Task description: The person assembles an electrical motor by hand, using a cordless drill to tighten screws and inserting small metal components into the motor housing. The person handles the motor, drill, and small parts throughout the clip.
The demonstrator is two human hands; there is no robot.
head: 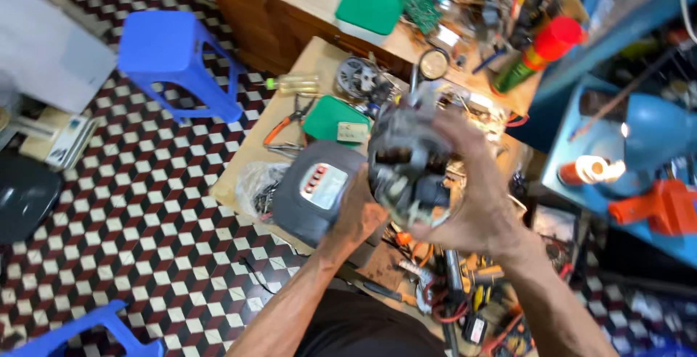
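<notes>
Both my hands hold up a grey electric motor [408, 159] with a metal casing and dark windings, blurred by motion, above the low wooden board [250, 155]. My left hand [357, 215] grips its lower left side. My right hand [475, 190] wraps around its right side, fingers over the top. A dark grey housing [314, 191] with a silver label lies on the board just left of my left hand.
Orange-handled pliers [284, 126], a green lid [328, 119], a screwdriver [294, 84] and a round metal part [357, 77] lie on the board. Behind stands a cluttered bench with a green box [369, 10] and a red-capped spray can [539, 53]. A blue stool [174, 55] stands left on the chequered floor.
</notes>
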